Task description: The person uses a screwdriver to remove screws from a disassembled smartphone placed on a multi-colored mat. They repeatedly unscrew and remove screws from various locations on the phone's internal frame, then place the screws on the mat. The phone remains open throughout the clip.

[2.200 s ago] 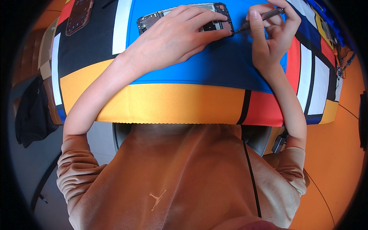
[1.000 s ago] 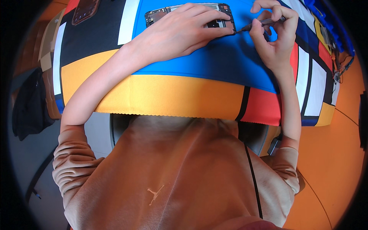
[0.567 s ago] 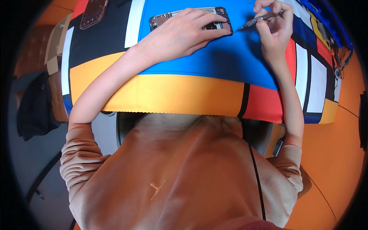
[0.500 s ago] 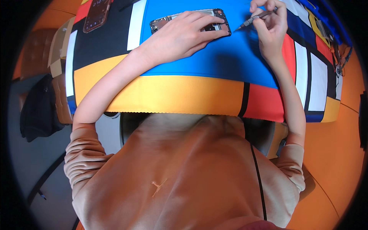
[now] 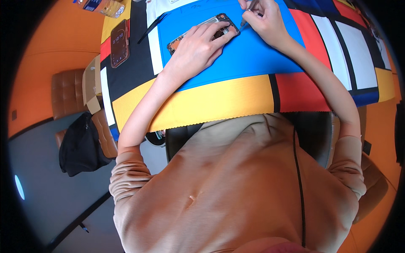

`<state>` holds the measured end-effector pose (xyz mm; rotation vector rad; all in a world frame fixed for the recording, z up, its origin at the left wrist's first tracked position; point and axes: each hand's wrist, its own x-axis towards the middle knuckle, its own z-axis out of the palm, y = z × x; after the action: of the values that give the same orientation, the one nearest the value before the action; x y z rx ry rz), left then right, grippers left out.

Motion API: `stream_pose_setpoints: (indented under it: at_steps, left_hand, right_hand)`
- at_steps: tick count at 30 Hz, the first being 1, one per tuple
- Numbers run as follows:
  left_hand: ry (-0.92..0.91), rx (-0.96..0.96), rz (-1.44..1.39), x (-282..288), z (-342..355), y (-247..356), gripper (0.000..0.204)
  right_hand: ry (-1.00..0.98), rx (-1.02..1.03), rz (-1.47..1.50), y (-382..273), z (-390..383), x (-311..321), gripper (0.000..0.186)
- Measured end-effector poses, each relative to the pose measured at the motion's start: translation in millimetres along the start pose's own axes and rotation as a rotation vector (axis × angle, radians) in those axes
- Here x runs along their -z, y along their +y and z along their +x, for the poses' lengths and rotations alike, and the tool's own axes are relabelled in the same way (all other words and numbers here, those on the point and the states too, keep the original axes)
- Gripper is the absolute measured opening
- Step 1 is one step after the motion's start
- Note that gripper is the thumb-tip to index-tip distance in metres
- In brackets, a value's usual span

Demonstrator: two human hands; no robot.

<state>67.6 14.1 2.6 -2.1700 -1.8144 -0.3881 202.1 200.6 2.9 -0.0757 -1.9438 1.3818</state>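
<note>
An opened-up phone [image 5: 222, 18] with its inner parts bare lies slanted on the blue mat [image 5: 253, 52]. My left hand [image 5: 197, 47] rests across it, fingers spread and stretched toward its right end, hiding much of its middle. Between the fingers of my right hand [image 5: 266, 24] is a slim grey precision screwdriver [image 5: 249, 12], held like a pen. Its tip points down close to the phone's right edge; whether it touches cannot be made out.
Left of the mat lie a lit phone [image 5: 120, 44] and a thin black tool [image 5: 152, 28]. A water bottle [image 5: 101, 6] is at the far left. Beside the table are a cardboard box [image 5: 91, 82] and a black bag [image 5: 82, 145] on brown chairs.
The view has shifted, bringing the bottle into sight. My right hand has come closer to the opened phone, and the screwdriver stands steeper, its tip nearer the right edge. My left hand still rests there.
</note>
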Motion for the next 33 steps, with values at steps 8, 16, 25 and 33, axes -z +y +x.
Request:
stream_pose_setpoints:
  at_steps: [8,16,25,33]
  left_hand:
    - [-0.022,0.016,-0.007,1,0,2,0.047]
    - [-0.027,0.021,-0.016,1,0,2,0.048]
    - [0.029,0.006,-0.046,0,1,3,0.047]
    - [-0.113,0.002,-0.056,21,37,-9,0.023]
  right_hand:
    - [0.054,0.014,0.018,6,3,-3,0.031]
    - [0.040,0.021,0.009,9,2,-4,0.030]
    - [0.072,0.002,0.063,14,5,-1,0.025]
    - [0.209,-0.134,0.238,26,13,1,0.018]
